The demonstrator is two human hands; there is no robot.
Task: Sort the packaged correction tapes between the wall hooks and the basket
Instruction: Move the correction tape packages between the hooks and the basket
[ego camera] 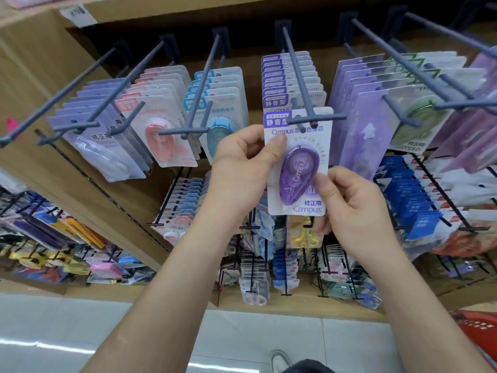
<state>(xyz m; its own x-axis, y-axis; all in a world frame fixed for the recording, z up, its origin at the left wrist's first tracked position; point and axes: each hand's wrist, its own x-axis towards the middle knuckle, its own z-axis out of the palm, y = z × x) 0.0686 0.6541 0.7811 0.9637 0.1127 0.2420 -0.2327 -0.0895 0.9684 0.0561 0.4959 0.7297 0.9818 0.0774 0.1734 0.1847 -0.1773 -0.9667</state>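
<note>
Wooden display wall (40, 76) hung with rows of carded tapes. Red plastic basket (478, 327) low right. Left hand (242, 162) pinches the left edge and right hand (352, 208) the lower right of a purple carded correction tape (298, 168), fingers behind, thumbs in front. Card top sits at the middle grey metal hook (299, 76) tip.

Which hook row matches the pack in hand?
The row directly behind the held purple pack: same dark purple header tag. The pink row, blue row and green row differ.
</note>
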